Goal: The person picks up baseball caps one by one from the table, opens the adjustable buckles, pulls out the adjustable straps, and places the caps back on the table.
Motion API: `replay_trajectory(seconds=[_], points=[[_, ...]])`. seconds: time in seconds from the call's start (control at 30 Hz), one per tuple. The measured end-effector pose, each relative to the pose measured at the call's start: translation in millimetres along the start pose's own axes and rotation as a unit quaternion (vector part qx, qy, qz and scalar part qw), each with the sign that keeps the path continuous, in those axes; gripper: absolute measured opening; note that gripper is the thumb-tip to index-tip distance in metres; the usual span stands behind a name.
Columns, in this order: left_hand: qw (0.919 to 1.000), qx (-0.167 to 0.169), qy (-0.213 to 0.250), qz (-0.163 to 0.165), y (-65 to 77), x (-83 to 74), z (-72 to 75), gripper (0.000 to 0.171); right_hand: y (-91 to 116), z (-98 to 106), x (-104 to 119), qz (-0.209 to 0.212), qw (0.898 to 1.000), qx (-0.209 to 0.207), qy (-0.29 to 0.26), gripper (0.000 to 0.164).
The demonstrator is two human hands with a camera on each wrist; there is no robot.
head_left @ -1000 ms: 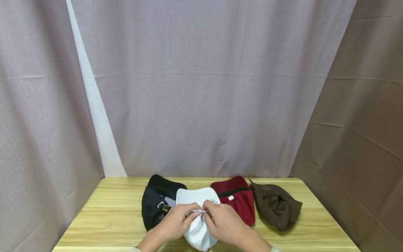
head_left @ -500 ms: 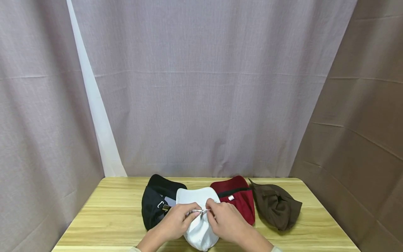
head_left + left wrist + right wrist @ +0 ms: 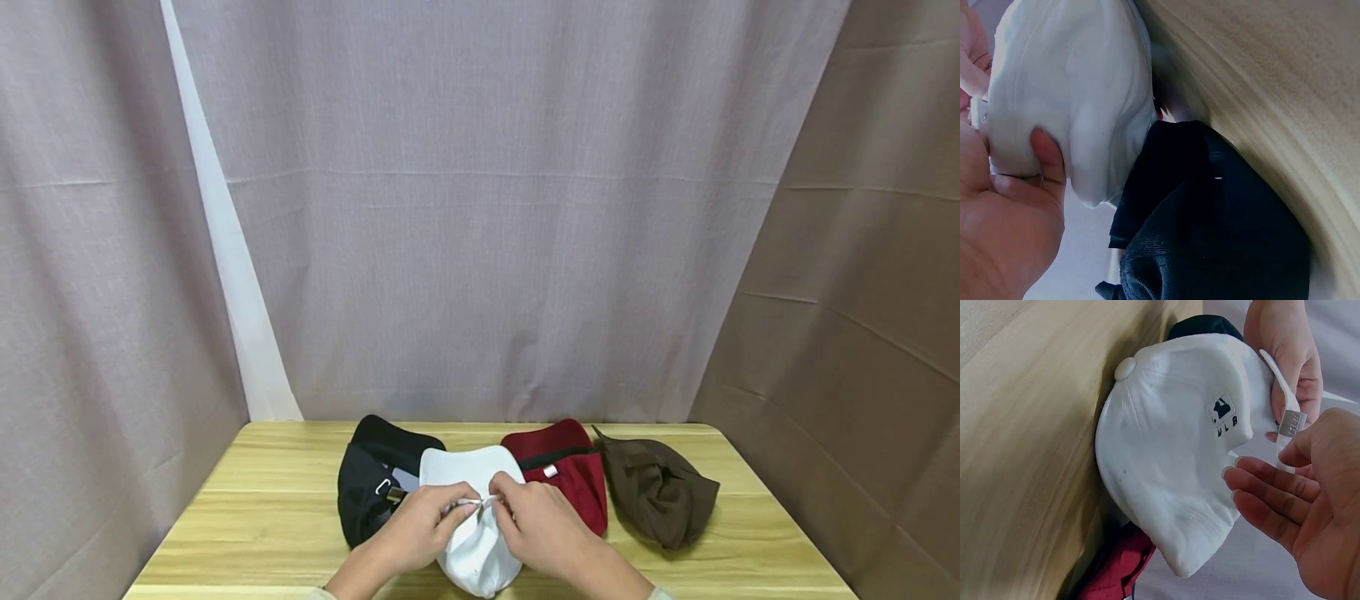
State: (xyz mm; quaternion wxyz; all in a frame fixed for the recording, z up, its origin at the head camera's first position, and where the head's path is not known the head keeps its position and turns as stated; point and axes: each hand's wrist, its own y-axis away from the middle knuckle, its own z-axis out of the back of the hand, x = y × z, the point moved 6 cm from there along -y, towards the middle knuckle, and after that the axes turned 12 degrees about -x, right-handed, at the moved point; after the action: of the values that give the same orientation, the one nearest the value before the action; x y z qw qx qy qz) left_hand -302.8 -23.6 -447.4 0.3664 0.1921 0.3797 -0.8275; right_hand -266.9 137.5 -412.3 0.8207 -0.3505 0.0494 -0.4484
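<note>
A white baseball cap stands at the table's near middle, its brim pointing away. My left hand pinches the cap's back edge from the left; the left wrist view shows my thumb against the white cloth. From the other side my right hand pinches the white strap between thumb and forefinger, right beside its metal buckle. The other right fingers are spread near the cap's opening. A small dark logo marks the side of the cap.
To the left lies a black cap with a metal clasp. A dark red cap sits to the right, with a brown hat beyond it. All are on the wooden table; grey curtains hang behind.
Compared with one second ago, my right hand has shifted slightly to the right along the strap, away from my left hand. My left hand, the caps and the brown hat have stayed in place.
</note>
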Motion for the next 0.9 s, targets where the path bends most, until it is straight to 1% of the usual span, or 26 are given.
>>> replay_trajectory(seconds=[0.1, 0.23, 0.3, 0.43, 0.73, 0.9], points=[[1.0000, 0.001, -0.002, -0.001, -0.3, 0.2, 0.4, 0.019, -1, 1, 4, 0.009, 1.000, 0.002, -0.008, 0.011], [1.0000, 0.003, 0.000, 0.000, -0.4, -0.3, 0.1, 0.020, -2, 0, 8, 0.019, 1.000, 0.010, -0.020, 0.008], [1.0000, 0.004, 0.001, 0.001, -0.3, -0.7, -0.2, 0.021, -2, -1, 9, 0.025, 0.999, 0.009, -0.019, 0.005], [1.0000, 0.002, -0.001, 0.000, 0.0, -2.0, -0.2, 0.021, -2, -1, 11, 0.039, 0.999, -0.002, -0.006, 0.008], [1.0000, 0.001, -0.007, -0.007, 0.2, -3.3, 0.3, 0.020, -2, 0, 12, 0.040, 0.999, -0.006, 0.002, 0.009], [0.9999, 0.000, -0.011, -0.010, 0.6, -4.2, 1.1, 0.020, 0, 0, 7, 0.028, 1.000, -0.004, 0.005, 0.011]])
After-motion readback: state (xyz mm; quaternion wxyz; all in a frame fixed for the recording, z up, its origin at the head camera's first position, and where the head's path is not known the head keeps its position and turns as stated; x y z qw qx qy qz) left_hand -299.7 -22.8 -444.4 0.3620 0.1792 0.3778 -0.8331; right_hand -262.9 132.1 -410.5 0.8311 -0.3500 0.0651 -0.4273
